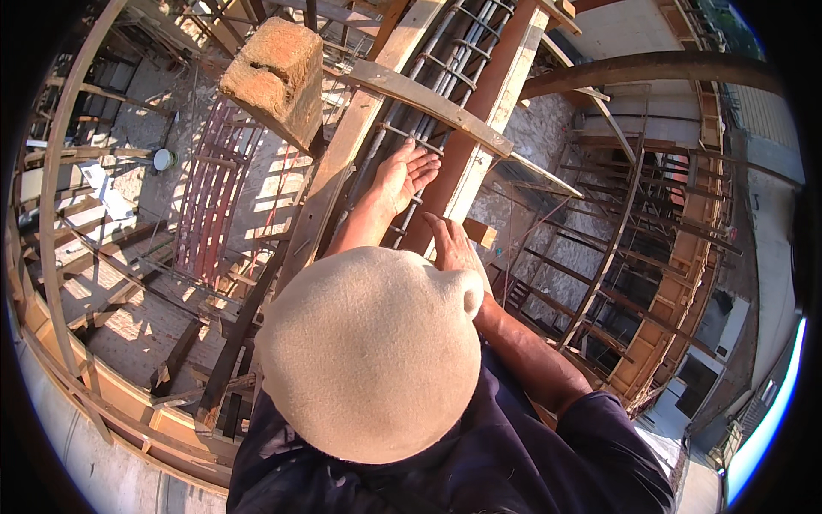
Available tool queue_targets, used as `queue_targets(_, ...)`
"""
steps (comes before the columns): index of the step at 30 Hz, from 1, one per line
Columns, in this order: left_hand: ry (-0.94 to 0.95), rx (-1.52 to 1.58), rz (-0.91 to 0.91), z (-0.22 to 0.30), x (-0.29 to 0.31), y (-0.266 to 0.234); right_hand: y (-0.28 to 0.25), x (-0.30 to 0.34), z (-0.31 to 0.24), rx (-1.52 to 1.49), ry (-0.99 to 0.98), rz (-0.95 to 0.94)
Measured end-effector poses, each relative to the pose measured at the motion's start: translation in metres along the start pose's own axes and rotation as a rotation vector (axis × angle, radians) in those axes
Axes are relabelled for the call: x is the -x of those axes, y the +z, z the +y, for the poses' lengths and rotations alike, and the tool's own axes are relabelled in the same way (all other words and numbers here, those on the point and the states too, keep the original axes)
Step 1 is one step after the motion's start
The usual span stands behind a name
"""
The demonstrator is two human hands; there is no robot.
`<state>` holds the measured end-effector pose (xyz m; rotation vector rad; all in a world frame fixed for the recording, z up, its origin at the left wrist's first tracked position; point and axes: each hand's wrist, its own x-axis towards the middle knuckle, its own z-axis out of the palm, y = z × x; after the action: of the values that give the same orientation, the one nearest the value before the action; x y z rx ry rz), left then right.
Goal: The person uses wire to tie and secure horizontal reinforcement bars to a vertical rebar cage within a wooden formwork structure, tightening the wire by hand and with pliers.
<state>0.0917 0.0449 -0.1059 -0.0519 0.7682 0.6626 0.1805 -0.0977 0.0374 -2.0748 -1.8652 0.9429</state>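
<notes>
Overhead, left hand (405, 176) open, palm up against the rebar cage (445, 77) between timber form boards (342, 163); right hand (452, 244) open, empty, resting just beside.

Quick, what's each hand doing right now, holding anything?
Left hand: open, palm up over the rebar cage, holding nothing.
Right hand: open, flat against the wooden formwork board, gripping nothing.

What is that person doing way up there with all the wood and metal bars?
A person in a round beige hat and dark shirt reaches both bare hands into a tall wooden form with grey steel bars inside. The left hand is open, palm up, against the bars. The right hand rests open just below it, near a small wooden block. Neither hand holds anything. A rough tan block is up high to the left.
</notes>
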Motion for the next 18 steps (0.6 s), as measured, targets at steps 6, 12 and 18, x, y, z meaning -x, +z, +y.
queue_targets(6,-0.036,0.265,-0.071,-0.01,-0.009,0.019,0.068,0.017,0.016,0.243,-0.051,-0.201)
queue_targets(12,0.068,-0.306,0.082,-0.004,-0.01,0.007,0.074,-0.004,0.027,0.463,-0.218,-0.341)
queue_targets(18,0.46,-1.114,0.17,0.005,-0.014,0.006,-0.003,-0.004,0.001,0.055,-0.017,-0.583)
